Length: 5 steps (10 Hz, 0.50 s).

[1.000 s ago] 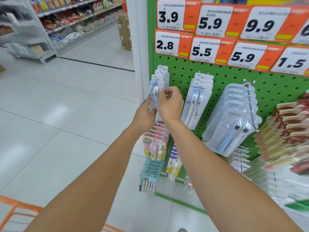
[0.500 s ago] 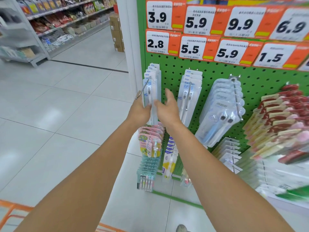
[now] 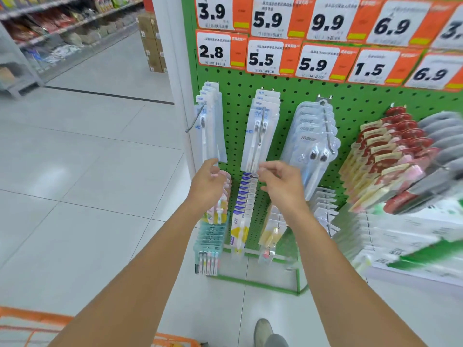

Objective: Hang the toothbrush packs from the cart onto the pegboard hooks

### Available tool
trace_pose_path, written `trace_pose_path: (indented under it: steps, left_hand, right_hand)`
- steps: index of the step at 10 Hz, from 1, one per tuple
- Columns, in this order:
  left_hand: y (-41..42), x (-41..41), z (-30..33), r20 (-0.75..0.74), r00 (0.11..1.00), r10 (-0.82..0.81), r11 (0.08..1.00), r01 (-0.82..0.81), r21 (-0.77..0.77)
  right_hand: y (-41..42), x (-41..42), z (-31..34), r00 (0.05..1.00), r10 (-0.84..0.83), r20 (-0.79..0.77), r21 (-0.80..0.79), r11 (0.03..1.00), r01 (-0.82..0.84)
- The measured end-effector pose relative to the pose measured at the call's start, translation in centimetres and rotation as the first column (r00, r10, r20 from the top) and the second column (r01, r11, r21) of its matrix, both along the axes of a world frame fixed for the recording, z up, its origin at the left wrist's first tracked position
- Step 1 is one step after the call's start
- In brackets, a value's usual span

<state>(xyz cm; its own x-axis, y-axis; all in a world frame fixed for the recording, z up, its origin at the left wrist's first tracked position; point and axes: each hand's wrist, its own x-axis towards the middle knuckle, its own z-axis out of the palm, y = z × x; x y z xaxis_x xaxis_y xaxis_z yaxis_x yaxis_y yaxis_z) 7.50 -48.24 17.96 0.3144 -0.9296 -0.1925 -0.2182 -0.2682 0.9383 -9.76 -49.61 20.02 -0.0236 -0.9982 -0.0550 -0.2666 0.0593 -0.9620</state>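
Several white toothbrush packs [image 3: 210, 121] hang on the leftmost metal hook [image 3: 195, 118] of the green pegboard [image 3: 238, 126]. My left hand [image 3: 208, 182] hovers just below those packs with relaxed fingers and holds nothing. My right hand [image 3: 280, 181] is beside it, under a second row of white toothbrush packs [image 3: 263, 128], fingers loosely curled and empty. The orange cart [image 3: 32, 324] shows only its rim at the bottom left.
Further hooks carry blister toothbrush packs [image 3: 313, 136], red and pink packs [image 3: 390, 161] and lower rows of small packs [image 3: 243, 196]. Orange price tags [image 3: 273, 56] line the top. A white pillar [image 3: 172, 71] borders the board; tiled floor [image 3: 87, 171] lies left. My shoe [image 3: 263, 331] is below.
Both hands have let go of the pack on the leftmost hook and dropped below it, moving apart. The pack now hangs with the others.
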Motion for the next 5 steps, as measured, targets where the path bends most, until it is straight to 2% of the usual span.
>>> trace_pose_path:
  steps: [1, 2, 3, 4, 5]
  left_hand:
    - [0.5, -0.3, -0.2, 0.014, 0.999, -0.03, 0.999, 0.031, -0.012]
    - [0.8, -0.7, -0.7, 0.009, 0.998, -0.055, 0.998, 0.055, -0.003]
    - [1.3, -1.5, -0.6, -0.009, 0.995, -0.094, 0.996, 0.094, 0.0]
    - [2.2, -2.0, -0.7, 0.031, 0.992, -0.123, 0.992, 0.122, 0.01]
    - [2.3, -2.2, -0.8, 0.007, 0.989, -0.147, 0.989, 0.147, -0.012]
  right_hand:
    - [1.2, -2.6, 0.0, 0.983, -0.164, -0.087, -0.122, 0.981, 0.153]
    - [1.4, -4.0, 0.4, 0.965, -0.201, -0.168, -0.165, 0.971, 0.174]
    - [0.7, -4.4, 0.7, 0.974, -0.139, -0.177, -0.109, 0.987, 0.121]
    - [1.5, -5.1, 0.7, 0.99, -0.124, -0.069, -0.035, 0.992, 0.122]
    - [2.7, -6.0, 0.5, 0.987, -0.155, 0.051, 0.029, 0.988, 0.153]
